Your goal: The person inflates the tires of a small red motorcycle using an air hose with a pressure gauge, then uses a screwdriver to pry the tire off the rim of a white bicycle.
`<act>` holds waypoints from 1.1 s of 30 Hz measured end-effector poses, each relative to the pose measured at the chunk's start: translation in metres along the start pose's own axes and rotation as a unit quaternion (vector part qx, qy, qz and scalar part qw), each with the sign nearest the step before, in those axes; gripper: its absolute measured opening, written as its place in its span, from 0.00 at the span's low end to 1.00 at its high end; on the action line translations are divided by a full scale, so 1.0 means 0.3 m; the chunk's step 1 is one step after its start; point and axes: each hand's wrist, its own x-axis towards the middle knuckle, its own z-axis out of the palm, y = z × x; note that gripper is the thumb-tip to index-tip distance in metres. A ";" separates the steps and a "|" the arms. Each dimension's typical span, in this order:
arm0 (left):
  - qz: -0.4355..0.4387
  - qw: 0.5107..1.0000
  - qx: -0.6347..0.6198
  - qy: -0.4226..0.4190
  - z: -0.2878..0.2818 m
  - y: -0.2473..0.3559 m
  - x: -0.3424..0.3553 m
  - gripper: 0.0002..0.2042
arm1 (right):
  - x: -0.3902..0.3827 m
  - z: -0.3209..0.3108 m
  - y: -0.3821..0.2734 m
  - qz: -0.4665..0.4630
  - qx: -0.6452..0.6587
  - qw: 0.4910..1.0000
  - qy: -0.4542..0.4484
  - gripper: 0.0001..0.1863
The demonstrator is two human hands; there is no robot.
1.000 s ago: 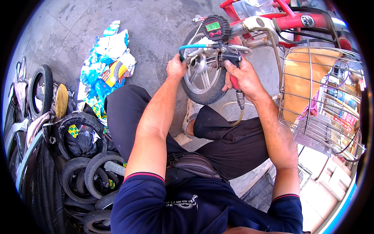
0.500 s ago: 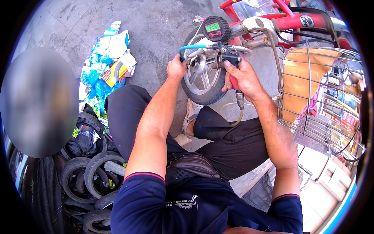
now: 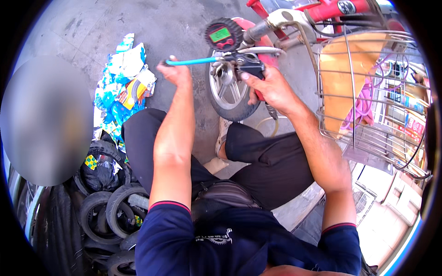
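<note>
My right hand (image 3: 269,87) grips a tyre inflator gun (image 3: 248,69) with a black and red handle. Its round digital gauge (image 3: 223,34) stands above the grip, and an air line hangs below it. My left hand (image 3: 177,72) holds the end of the light blue hose (image 3: 195,61), out to the left of a small front wheel (image 3: 230,103) with silver spokes and a black tyre. The wheel belongs to a red vehicle (image 3: 336,9) and is partly hidden behind the gun and my right hand.
A wire basket (image 3: 353,92) with tan board and pink items is at right. Torn blue-and-white packaging (image 3: 119,92) lies on the concrete floor, with piled tyres (image 3: 96,216) at lower left. My crossed legs sit below the wheel. A blurred oval covers the left side.
My left hand has moved left, away from the wheel hub, swinging the blue hose end out with it. The gun and my right hand have shifted slightly left in view.
</note>
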 end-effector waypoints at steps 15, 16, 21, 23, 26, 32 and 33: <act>-0.533 0.799 -0.071 -0.270 -0.990 0.590 -0.710 0.18 | -0.480 0.265 -0.144 0.044 -0.123 0.980 -0.152 0.28; -0.526 0.799 -0.045 -0.287 -1.036 0.791 -0.767 0.17 | -0.557 0.252 -0.184 0.084 -0.150 0.976 -0.134 0.29; -0.652 0.675 -0.156 -0.308 -1.245 1.442 -1.081 0.16 | -0.829 0.110 -0.371 0.391 0.252 0.885 -0.008 0.10; -0.638 0.698 -0.120 -0.302 -1.234 1.750 -1.162 0.16 | -0.919 0.060 -0.190 0.402 0.322 0.852 0.091 0.06; -0.583 0.652 0.020 -0.485 -1.291 1.734 -1.314 0.14 | -1.142 -0.106 -0.078 0.403 0.442 0.772 0.216 0.04; -0.475 0.547 0.133 -0.677 -1.084 2.116 -1.741 0.12 | -1.660 -0.709 -0.053 0.230 0.623 0.672 0.328 0.05; -0.429 0.555 0.157 -0.695 -1.033 2.213 -1.848 0.12 | -1.731 -0.826 -0.085 0.200 0.635 0.665 0.338 0.05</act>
